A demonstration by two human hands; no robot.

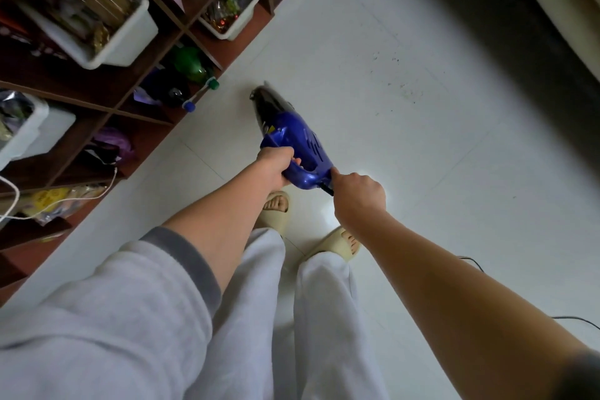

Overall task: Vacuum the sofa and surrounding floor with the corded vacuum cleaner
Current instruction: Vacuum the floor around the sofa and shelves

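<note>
Floor-vacuuming step: left hand [274, 169] gripped the blue handheld vacuum [293, 140] at centre; right hand [357, 193] pinched its cord [328, 189] at the rear. Next, the nozzle should swing toward crumbs [402, 84] at two o'clock.

One wide-angle camera sits on the person's head and looks steeply down and forward. Both forearms reach in from the near edge, close to the lens. The white floor [422, 140] fills the middle and right, a wooden shelf [107, 101] runs along the left, and the person's slippers [276, 208] show directly below. Straight lines bend toward the edges.
</note>
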